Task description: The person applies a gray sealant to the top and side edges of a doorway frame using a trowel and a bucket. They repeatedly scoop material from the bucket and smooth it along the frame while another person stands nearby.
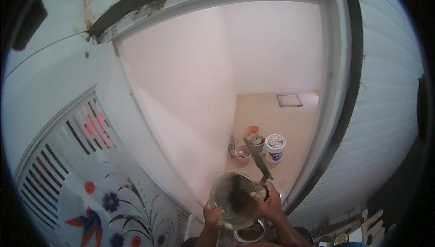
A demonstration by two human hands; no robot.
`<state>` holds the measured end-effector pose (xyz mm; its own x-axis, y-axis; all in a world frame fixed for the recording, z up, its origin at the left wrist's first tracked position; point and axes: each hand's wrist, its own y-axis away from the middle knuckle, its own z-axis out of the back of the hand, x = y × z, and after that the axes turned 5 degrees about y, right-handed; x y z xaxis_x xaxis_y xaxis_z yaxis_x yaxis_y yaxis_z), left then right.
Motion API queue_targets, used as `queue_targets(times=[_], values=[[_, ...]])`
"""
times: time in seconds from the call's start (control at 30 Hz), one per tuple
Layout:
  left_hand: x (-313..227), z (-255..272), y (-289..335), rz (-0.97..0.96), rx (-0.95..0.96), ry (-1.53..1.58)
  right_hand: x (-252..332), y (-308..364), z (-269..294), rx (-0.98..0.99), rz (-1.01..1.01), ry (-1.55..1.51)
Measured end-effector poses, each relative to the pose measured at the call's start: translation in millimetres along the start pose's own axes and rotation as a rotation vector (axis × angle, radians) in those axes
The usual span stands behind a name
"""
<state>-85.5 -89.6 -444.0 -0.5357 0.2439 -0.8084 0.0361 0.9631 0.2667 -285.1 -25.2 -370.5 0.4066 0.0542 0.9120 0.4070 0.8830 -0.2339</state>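
In front of me, a round grey bucket is tilted so that its dark inside shows, slightly blurred. My left hand is closed on its left side, with the thumb over the rim. At the bucket's right edge, my right hand is closed round the handle of a trowel. The trowel's long, dirty blade points up and away to the left. My right fingers are close against the bucket rim; whether they also grip it I cannot tell. Below the bucket stands another round container, partly covered.
A white door frame surrounds the opening ahead; a white door with flower decoration stands at left. Inside, a white paint bucket and several smaller buckets stand on the floor near a rectangular frame. Wooden slats lie lower right.
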Motion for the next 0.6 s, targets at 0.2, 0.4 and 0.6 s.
queue_targets(times=[0.2, 0.4, 0.6], values=[[-13.0, -7.5, 12.5, 0.025, -0.052, -0.046, 5.9, 7.8, -1.3, 0.007, 0.190, 0.164], [-5.9, 4.4, 7.4, 0.074, -0.090, -0.148, 9.4, 7.4, -10.2, -0.013, 0.344, 0.200], [2.6, 8.1, 7.9, 0.011, -0.105, -0.051, 7.7, 8.0, -16.3, -0.036, 0.433, 0.215]])
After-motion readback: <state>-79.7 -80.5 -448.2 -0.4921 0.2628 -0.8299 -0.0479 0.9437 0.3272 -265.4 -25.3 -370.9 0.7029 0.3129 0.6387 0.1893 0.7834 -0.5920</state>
